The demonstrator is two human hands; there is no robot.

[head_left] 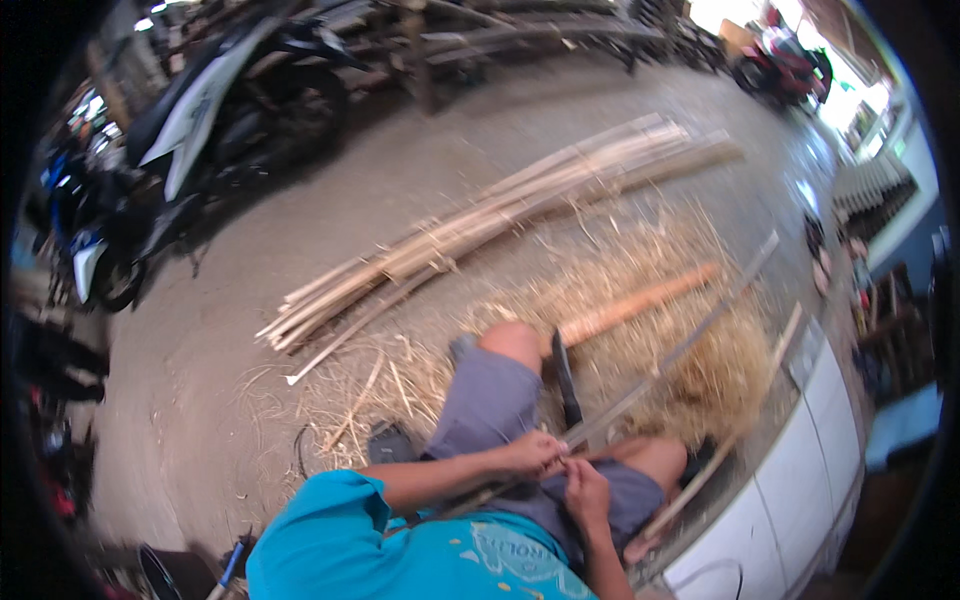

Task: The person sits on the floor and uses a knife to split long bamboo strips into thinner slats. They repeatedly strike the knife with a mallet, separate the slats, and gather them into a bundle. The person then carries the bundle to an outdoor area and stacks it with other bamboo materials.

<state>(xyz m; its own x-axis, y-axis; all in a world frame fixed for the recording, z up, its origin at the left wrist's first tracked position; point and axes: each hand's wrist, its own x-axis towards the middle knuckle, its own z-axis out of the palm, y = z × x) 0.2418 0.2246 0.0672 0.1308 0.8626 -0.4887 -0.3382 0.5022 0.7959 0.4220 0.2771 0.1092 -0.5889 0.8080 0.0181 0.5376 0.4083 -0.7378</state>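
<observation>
Head view: left hand [538, 453] closed on a long, thin greyish strip [660, 372], over the seated person's lap; strip slants away up and right, above the floor [200, 400]. Right hand [587, 490] just beside it, fingers curled in near the left fingertips; blurred, cannot tell whether it grips the strip too. Dark long tool [566, 385] between the knees. Beyond: orange-brown length of wood [640, 302] on pale shavings [715, 365], bundle of pale strips [480, 228] further off.
</observation>
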